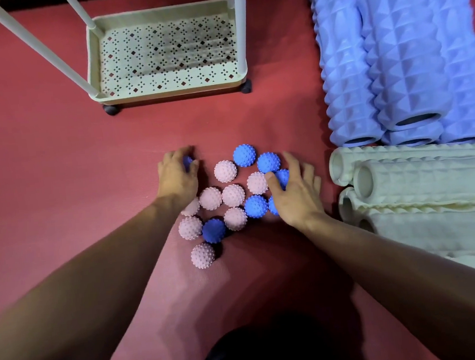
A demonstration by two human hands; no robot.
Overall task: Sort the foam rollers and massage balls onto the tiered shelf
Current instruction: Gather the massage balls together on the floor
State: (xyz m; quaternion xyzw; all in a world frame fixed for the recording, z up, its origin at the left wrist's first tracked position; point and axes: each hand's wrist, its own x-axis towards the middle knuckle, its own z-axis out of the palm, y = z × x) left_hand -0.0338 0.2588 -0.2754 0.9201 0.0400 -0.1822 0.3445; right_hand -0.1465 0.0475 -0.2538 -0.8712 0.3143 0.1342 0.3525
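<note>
Several spiky massage balls, pink (225, 171) and blue (244, 155), lie clustered on the red mat. My left hand (177, 175) grips a blue ball (188, 161) at the cluster's far left, mostly hidden under the fingers. My right hand (296, 187) curls over another blue ball (282, 177) on the cluster's right side, thumb against it. The pale green tiered shelf (92, 63) stands beyond the balls, its perforated bottom tray bare. Blue foam rollers (403, 50) lie at the far right, cream foam rollers (431, 180) below them.
The shelf has white posts (47, 50) and small black casters (111, 109). The red mat (43, 168) covers the floor around everything. A dark rounded shape (263, 352) sits at the bottom centre, close to me.
</note>
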